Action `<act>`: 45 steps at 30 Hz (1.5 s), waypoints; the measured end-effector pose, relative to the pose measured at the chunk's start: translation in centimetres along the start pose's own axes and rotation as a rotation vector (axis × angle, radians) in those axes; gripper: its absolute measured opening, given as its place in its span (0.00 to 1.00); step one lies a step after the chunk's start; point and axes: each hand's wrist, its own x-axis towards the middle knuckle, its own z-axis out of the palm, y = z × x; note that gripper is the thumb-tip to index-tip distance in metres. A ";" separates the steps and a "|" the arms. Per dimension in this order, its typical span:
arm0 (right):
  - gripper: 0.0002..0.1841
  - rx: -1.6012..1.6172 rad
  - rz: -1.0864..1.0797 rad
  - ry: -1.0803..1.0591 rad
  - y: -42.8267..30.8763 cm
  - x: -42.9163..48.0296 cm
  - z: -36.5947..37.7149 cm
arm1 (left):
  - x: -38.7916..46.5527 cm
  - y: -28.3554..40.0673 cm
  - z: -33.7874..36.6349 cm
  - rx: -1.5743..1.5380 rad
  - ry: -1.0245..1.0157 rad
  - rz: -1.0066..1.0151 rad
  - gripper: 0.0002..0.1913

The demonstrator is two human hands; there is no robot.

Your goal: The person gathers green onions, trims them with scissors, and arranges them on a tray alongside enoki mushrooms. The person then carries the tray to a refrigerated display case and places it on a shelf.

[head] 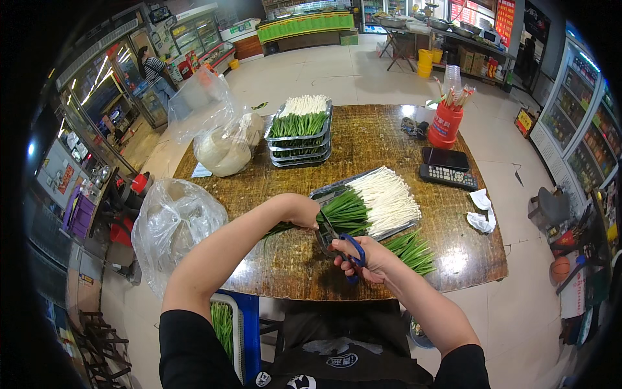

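My left hand (302, 211) grips a bunch of green garlic chives (346, 213), its ends trailing out to the left below my wrist. In my right hand (370, 260) is a pair of scissors (360, 249) with blue handles, the blades apart at the bunch just right of my left fingers. The chives lie over a dark plastic tray (326, 191), alongside a wide layer of white enoki mushrooms (388, 199). More cut chives (411, 253) rest on the wooden table (286, 265) beyond my right wrist. My left hand partly hides the bunch.
Filled trays (301, 154) stand stacked at the back, beside a plastic bag of pale contents (228, 153). Another clear bag (177, 223) sits left. A red container (445, 125), phone (445, 159), remote control (448, 177) and crumpled tissue (481, 212) lie right. A basket of chives (222, 323) is below.
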 end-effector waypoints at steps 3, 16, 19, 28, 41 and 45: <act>0.17 -0.040 -0.050 -0.016 0.4 0.3 -0.1 | 0.1 -0.7 0.8 0.022 0.078 0.051 0.17; 0.34 0.024 0.092 -0.182 1.2 -0.8 -1.0 | 0.5 -4.6 2.3 -0.023 0.129 0.068 0.16; 0.33 -0.061 0.046 -0.124 1.4 -2.5 -1.1 | -0.9 -4.0 0.7 -0.205 0.138 -0.056 0.16; 0.25 -1.048 -0.404 0.820 -1.3 -12.7 -3.5 | 3.4 -3.9 1.1 -0.465 0.554 -0.302 0.20; 0.20 -1.572 -0.414 1.260 -0.8 -15.9 -15.5 | 2.3 -4.2 4.4 -0.579 0.604 0.017 0.17; 0.15 -1.501 -0.758 1.076 -0.2 -13.2 -10.4 | -2.4 -2.3 8.1 -0.667 0.672 0.017 0.15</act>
